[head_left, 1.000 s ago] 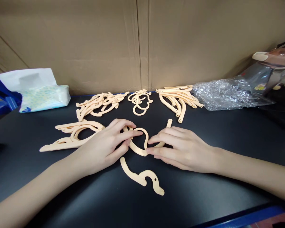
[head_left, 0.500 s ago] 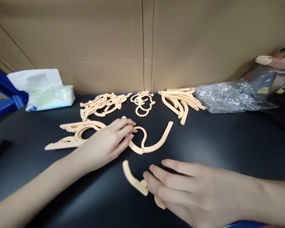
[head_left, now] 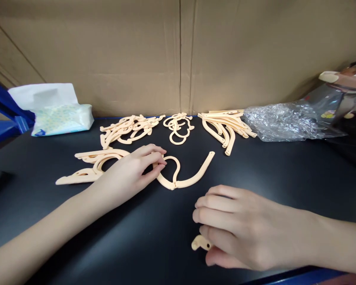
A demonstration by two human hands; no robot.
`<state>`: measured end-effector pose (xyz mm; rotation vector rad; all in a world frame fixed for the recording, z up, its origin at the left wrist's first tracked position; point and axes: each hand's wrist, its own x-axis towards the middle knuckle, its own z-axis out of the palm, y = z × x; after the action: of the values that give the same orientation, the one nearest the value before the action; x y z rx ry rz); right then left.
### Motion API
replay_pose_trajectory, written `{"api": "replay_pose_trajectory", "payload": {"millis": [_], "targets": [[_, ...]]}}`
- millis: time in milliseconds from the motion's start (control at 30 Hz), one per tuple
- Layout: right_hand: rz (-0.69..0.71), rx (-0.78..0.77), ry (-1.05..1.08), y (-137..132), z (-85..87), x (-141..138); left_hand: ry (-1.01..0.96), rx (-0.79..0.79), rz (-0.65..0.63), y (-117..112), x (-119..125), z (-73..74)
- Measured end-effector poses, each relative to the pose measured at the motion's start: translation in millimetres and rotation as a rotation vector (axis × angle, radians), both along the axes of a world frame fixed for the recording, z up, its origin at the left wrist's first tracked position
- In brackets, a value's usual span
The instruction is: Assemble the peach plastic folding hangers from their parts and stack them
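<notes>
My left hand (head_left: 145, 164) is closed, its fingertips pinching the left end of a cream plastic hanger piece (head_left: 192, 182) on the black table. This piece has two curved arms meeting at a joint and a looped hook (head_left: 178, 168) between them. Near the front edge my right hand (head_left: 240, 229) is closed around a small cream plastic hanger arm (head_left: 199, 242); only its rounded end with a hole shows by the thumb, the rest lies hidden under the fingers. Beside my left wrist several folded hangers (head_left: 80, 177) lie on the table, partly behind the hand.
At the back lie a pile of hooked cream pieces (head_left: 123, 128), a few looped hooks (head_left: 178, 137) and a stack of curved arms (head_left: 230, 132). A tissue pack (head_left: 62, 118) stands back left, a crinkled clear plastic bag (head_left: 284, 120) back right. Cardboard (head_left: 121, 59) walls the rear.
My right hand has turned and closed over the cream arm, drawing it right so most of it is covered. My left hand and the hanger piece have shifted slightly left.
</notes>
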<state>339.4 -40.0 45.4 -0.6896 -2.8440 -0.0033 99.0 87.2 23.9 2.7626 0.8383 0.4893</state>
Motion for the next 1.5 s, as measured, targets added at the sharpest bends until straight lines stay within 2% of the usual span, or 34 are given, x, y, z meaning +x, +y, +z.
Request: {"api": "replay_pose_trajectory", "payload": {"millis": [233,400,567,667,767,867,1033,1233,1500], "targets": [[-0.064,0.093,-0.020,0,0.5,2,-0.029,-0.034,0.018,-2,3,0.5],[-0.227,0.002,0.092,18,14.0,22,-0.034,-0.102,-0.006,-4,3,4.4],[-0.322,-0.071,0.197,41,24.2,45,-0.008,-0.166,-0.011,-7,4,12.3],[-0.347,-0.061,0.239,48,19.1,52,0.015,-0.085,0.001,-17,15,16.6],[-0.359,-0.021,0.271,47,10.6,52,0.098,0.112,0.029,-33,33,17.6],[-0.383,0.018,0.299,41,2.7,50,0.162,0.247,0.031,-46,50,13.2],[-0.362,0.011,0.346,32,-7.3,47,0.183,0.356,0.043,-56,64,2.7],[-0.319,-0.050,0.480,29,-13.5,43,0.130,0.385,-0.034,-63,64,-3.4],[-0.323,-0.276,0.475,30,-22.8,38,0.075,0.324,-0.039,-67,60,-12.5]]}}
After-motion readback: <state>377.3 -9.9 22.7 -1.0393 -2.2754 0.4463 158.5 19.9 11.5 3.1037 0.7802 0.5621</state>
